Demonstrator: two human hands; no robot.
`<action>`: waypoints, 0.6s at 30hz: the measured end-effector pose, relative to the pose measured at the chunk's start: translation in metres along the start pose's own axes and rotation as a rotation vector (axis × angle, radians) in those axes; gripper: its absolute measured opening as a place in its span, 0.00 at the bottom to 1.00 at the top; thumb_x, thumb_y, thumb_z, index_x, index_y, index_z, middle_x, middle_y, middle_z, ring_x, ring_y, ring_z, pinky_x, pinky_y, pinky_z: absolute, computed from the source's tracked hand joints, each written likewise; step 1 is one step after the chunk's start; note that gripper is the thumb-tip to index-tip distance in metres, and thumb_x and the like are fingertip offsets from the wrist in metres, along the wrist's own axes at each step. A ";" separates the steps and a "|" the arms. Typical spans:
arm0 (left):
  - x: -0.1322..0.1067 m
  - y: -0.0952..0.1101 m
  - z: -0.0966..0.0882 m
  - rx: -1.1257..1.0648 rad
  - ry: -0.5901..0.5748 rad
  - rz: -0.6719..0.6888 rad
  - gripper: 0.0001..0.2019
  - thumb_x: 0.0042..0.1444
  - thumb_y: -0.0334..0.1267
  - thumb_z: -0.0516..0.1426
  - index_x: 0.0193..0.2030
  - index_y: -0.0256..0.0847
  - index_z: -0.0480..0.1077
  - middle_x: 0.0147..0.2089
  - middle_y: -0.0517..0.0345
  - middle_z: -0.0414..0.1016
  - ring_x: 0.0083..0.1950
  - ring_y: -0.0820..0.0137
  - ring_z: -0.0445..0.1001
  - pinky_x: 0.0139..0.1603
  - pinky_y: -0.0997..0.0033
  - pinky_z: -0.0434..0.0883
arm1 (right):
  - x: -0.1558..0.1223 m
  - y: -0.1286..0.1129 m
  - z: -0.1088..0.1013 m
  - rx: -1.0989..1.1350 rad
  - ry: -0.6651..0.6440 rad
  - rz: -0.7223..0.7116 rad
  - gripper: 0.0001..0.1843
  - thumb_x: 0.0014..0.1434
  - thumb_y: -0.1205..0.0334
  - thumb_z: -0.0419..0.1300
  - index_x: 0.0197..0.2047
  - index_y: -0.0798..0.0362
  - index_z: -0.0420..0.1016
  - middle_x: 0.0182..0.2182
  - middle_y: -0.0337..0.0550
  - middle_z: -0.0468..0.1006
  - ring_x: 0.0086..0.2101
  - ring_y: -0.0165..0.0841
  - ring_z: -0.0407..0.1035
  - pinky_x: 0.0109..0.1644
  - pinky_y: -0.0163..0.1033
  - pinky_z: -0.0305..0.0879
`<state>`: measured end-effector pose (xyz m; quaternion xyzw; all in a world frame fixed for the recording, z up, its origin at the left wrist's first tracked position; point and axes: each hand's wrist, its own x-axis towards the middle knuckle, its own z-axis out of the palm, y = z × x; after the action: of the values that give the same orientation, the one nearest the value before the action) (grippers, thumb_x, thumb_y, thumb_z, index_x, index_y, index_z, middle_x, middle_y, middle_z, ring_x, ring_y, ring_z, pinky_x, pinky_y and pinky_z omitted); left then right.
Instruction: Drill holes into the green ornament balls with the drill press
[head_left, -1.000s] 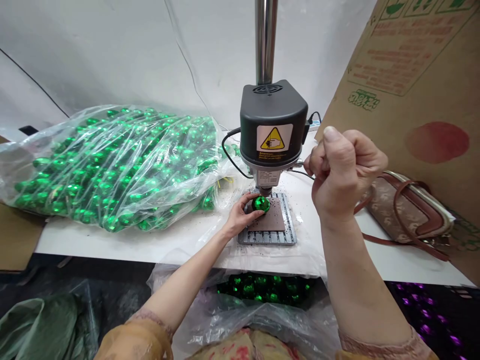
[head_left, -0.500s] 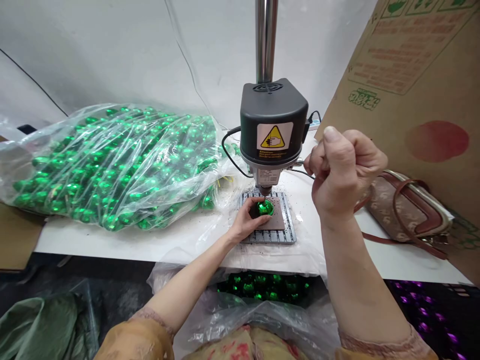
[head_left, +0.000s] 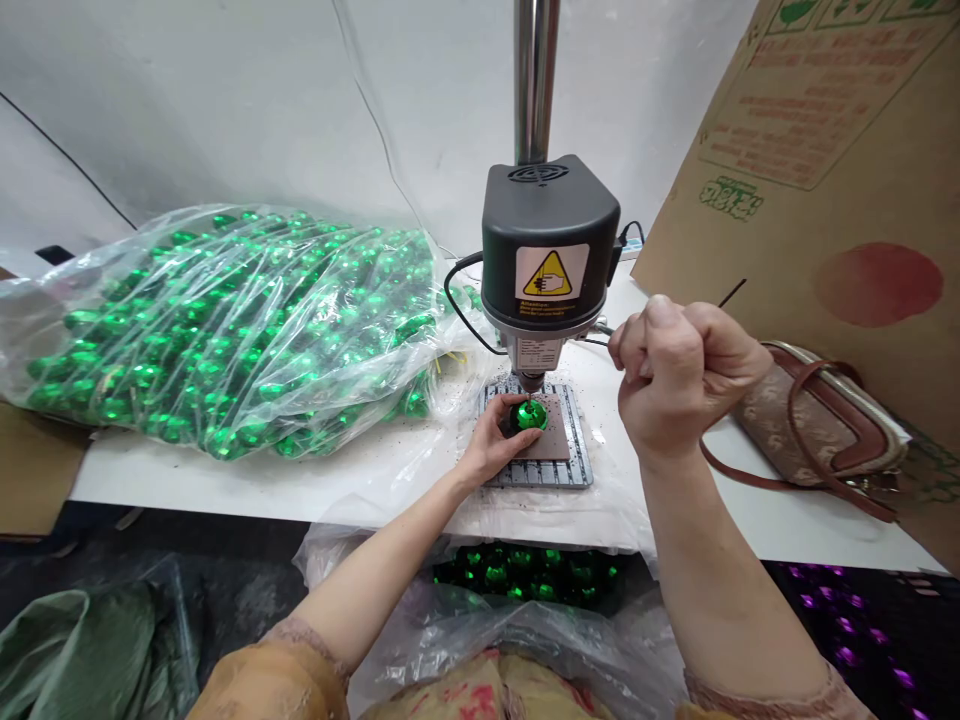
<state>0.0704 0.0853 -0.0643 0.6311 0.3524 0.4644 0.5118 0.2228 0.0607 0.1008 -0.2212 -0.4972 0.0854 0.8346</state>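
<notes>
A small bench drill press (head_left: 550,260) stands on a white table (head_left: 225,480), its bit just above a shiny green ball (head_left: 529,415). My left hand (head_left: 495,440) pinches that ball on the brown pad of the ribbed metal base plate (head_left: 536,470). My right hand (head_left: 679,375) is a fist closed round the press's thin black feed lever, whose tip (head_left: 733,291) sticks out beyond my knuckles at the right of the motor head.
A big clear bag of several green balls (head_left: 217,325) lies left of the press. Another open bag of green balls (head_left: 525,575) hangs below the table edge. A brown purse (head_left: 814,420) and a leaning cardboard box (head_left: 832,170) sit at the right.
My right fist has come down with the lever and the drill head sits lower over the ball. My left hand has shifted the ball slightly toward me on the pad.
</notes>
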 end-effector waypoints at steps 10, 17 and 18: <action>-0.001 -0.002 0.000 -0.004 -0.009 0.003 0.27 0.52 0.49 0.69 0.54 0.40 0.67 0.55 0.47 0.76 0.59 0.58 0.74 0.62 0.55 0.70 | -0.011 0.005 -0.005 -0.004 -0.006 -0.082 0.26 0.59 0.69 0.58 0.19 0.53 0.44 0.14 0.30 0.49 0.15 0.19 0.47 0.20 0.34 0.45; -0.001 -0.004 -0.002 0.002 -0.019 0.005 0.26 0.52 0.47 0.69 0.53 0.41 0.67 0.56 0.47 0.75 0.60 0.58 0.74 0.63 0.55 0.69 | -0.020 0.014 -0.010 -0.050 0.017 -0.159 0.26 0.57 0.69 0.58 0.18 0.54 0.43 0.13 0.30 0.49 0.15 0.18 0.46 0.19 0.33 0.45; -0.001 -0.004 -0.002 -0.001 -0.020 0.005 0.26 0.52 0.47 0.69 0.53 0.40 0.67 0.57 0.47 0.75 0.60 0.58 0.74 0.63 0.55 0.69 | -0.021 0.016 -0.011 -0.056 0.022 -0.177 0.27 0.56 0.69 0.59 0.18 0.54 0.42 0.13 0.30 0.49 0.14 0.19 0.46 0.19 0.33 0.45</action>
<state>0.0687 0.0857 -0.0683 0.6364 0.3453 0.4594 0.5145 0.2233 0.0639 0.0726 -0.2006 -0.5076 -0.0051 0.8379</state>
